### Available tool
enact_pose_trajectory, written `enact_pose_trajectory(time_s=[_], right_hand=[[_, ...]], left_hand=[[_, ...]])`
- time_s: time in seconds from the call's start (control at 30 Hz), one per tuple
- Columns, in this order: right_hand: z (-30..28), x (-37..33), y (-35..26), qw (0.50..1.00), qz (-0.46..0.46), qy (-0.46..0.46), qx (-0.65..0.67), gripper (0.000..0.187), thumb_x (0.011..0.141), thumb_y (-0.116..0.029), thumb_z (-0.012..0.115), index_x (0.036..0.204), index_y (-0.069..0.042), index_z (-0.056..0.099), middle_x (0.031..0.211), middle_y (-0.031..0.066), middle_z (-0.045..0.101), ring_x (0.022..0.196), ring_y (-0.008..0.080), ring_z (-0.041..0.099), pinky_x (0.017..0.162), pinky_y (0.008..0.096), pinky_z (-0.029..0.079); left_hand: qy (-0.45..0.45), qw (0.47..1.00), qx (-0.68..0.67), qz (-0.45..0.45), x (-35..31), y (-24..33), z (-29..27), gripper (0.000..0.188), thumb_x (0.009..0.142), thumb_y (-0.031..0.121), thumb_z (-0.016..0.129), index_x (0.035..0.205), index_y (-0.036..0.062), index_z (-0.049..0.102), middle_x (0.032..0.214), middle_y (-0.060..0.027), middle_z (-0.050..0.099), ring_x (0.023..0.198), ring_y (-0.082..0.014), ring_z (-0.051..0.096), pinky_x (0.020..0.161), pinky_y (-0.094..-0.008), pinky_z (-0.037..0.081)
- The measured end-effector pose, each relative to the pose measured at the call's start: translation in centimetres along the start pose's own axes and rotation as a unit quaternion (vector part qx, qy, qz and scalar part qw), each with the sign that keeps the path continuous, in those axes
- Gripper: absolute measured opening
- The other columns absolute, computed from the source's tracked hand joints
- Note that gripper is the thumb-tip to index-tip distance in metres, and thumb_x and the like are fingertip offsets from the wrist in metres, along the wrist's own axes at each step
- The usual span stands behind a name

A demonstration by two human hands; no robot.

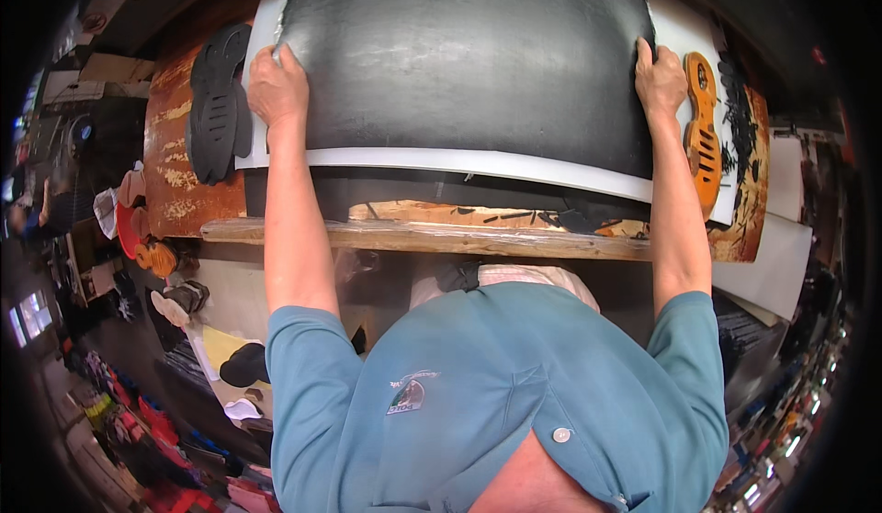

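Observation:
A large black sheet (pixel 469 63), smooth with a dull shine, lies over a white board (pixel 459 161). My left hand (pixel 278 86) grips the sheet's left edge, thumb on top and fingers curled round. At the opposite edge my right hand (pixel 660 81) pinches the sheet the same way. Just right of that hand is an orange sole-shaped cutting die (pixel 703 136) with slots in it. Left of my left hand sits a group of black sole-shaped pieces (pixel 219 104), also slotted. The undersides of both edges are hidden by my hands.
A wooden beam (pixel 423 236) runs along the near edge, with black scraps behind it. Black offcuts (pixel 735 109) lie at the right. The worn brown table (pixel 173 155) shows at the left; lower left, a side surface holds a black piece (pixel 244 364).

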State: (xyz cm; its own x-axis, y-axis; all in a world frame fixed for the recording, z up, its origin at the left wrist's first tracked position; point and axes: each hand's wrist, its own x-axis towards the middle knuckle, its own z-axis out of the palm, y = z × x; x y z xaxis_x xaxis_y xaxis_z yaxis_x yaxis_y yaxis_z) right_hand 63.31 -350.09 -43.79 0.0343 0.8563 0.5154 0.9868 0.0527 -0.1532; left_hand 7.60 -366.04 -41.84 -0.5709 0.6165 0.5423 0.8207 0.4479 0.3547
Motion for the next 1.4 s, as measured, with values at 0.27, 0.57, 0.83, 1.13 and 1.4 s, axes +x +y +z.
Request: enact_pose_trajectory(time_s=[0.27, 0.57, 0.83, 1.13, 1.4], right_hand=[[-1.3, 1.5, -1.5, 1.000, 0.010, -0.017, -0.003, 0.052, 0.103, -0.050, 0.061, 0.105, -0.001, 0.077, 0.108, 0.0215, 0.076, 0.100, 0.0433, 0.073, 0.089, 0.0516, 0.058], [1.0, 2.3, 0.0, 1.000, 0.018, 0.016, -0.002, 0.051, 0.105, -0.051, 0.058, 0.119, -0.007, 0.078, 0.118, 0.0201, 0.077, 0.108, 0.0404, 0.074, 0.093, 0.0513, 0.058], [-8.6, -4.5, 5.7, 0.987, -0.122, 0.004, 0.102, 0.048, 0.102, -0.027, 0.074, 0.141, 0.001, 0.066, 0.137, 0.0214, 0.067, 0.129, 0.0375, 0.062, 0.112, 0.0445, 0.047], [-13.0, -9.9, 13.5, 0.985, -0.009, -0.154, 0.076, 0.075, 0.099, -0.041, 0.076, 0.162, -0.012, 0.047, 0.166, 0.0219, 0.039, 0.155, 0.0379, 0.038, 0.126, 0.0490, 0.035], [-12.6, -9.9, 13.9, 0.984, -0.009, -0.158, 0.086, 0.076, 0.098, -0.040, 0.076, 0.161, -0.010, 0.047, 0.166, 0.0212, 0.041, 0.155, 0.0378, 0.039, 0.126, 0.0485, 0.035]], left_hand=[[-0.013, 0.999, 0.031, 0.010, -1.0, 1.3, -0.7, 0.044, 0.103, 0.034, 0.062, 0.128, -0.0001, 0.070, 0.126, -0.0223, 0.071, 0.115, -0.0416, 0.069, 0.097, -0.0507, 0.055], [0.078, 0.984, 0.080, 0.142, -1.1, 1.4, 0.1, 0.036, 0.090, 0.022, 0.075, 0.118, -0.0019, 0.072, 0.111, -0.0208, 0.073, 0.108, -0.0393, 0.067, 0.095, -0.0511, 0.052], [-0.011, 0.992, 0.123, -0.010, -0.7, -6.7, -4.1, 0.060, 0.100, 0.044, 0.065, 0.148, 0.0072, 0.063, 0.163, -0.0246, 0.045, 0.154, -0.0495, 0.032, 0.124, -0.0690, 0.022], [-0.142, 0.988, 0.057, -0.027, 0.9, -14.2, -6.1, 0.070, 0.102, 0.061, 0.059, 0.156, 0.0167, 0.058, 0.167, -0.0227, 0.042, 0.155, -0.0492, 0.033, 0.123, -0.0725, 0.022], [-0.186, 0.978, 0.084, -0.051, 0.2, -13.0, -6.3, 0.071, 0.097, 0.062, 0.065, 0.154, 0.0202, 0.060, 0.170, -0.0234, 0.035, 0.157, -0.0541, 0.025, 0.124, -0.0711, 0.023]])
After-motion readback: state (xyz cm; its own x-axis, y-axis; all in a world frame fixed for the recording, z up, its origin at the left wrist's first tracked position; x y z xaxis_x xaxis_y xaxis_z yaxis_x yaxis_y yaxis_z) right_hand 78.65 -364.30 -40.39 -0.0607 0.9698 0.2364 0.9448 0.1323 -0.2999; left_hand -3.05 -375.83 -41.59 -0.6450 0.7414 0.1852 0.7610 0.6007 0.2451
